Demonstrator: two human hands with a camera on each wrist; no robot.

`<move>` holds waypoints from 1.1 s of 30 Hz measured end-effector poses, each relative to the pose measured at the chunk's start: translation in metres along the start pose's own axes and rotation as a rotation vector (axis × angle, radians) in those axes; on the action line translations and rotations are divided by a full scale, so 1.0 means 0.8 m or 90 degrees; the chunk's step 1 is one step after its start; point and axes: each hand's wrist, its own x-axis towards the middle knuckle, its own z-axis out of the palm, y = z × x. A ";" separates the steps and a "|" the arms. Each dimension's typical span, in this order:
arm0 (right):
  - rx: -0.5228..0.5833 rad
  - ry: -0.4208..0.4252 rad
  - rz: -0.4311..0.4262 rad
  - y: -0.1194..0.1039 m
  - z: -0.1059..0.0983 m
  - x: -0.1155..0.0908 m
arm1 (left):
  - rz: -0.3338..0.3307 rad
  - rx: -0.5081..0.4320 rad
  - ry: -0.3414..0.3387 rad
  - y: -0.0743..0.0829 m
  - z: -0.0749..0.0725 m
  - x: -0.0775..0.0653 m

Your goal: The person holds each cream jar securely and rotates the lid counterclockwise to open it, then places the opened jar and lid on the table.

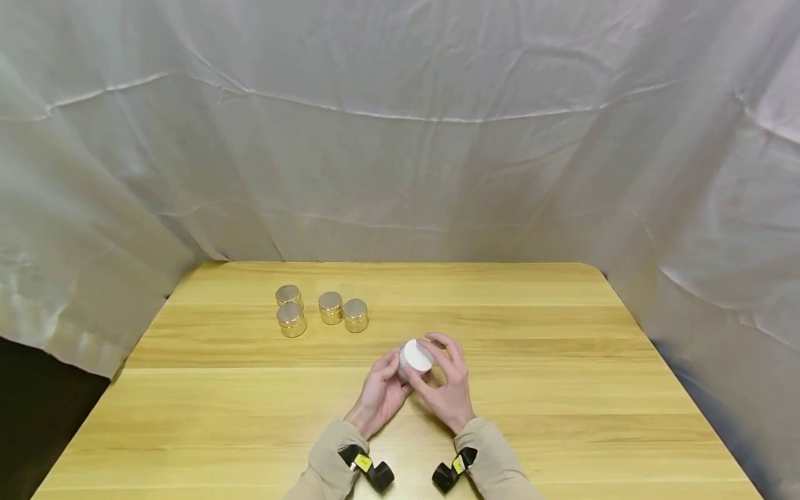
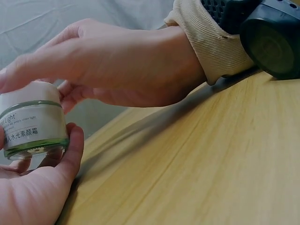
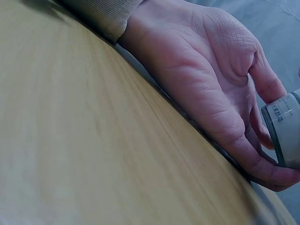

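The labelled, white-lidded jar [image 1: 417,356] is held lid-up between both hands [image 1: 382,396] [image 1: 453,394].

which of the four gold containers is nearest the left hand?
The rightmost gold container: it's closest to the left hand holding the white jar; the other three stand farther left.

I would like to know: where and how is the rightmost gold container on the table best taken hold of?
I would pinch the rightmost gold container across its near and far sides, coming from the right. It stands upright, round and without visible handle, and the neighbouring gold container stands close on its left.
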 end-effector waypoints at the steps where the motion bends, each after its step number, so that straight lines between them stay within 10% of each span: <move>1: -0.003 0.002 0.008 0.000 0.000 -0.001 | -0.001 0.001 0.001 0.000 0.000 0.000; 33: 0.106 -0.024 0.037 -0.044 -0.009 0.024 | -0.009 0.001 -0.015 0.003 0.001 0.000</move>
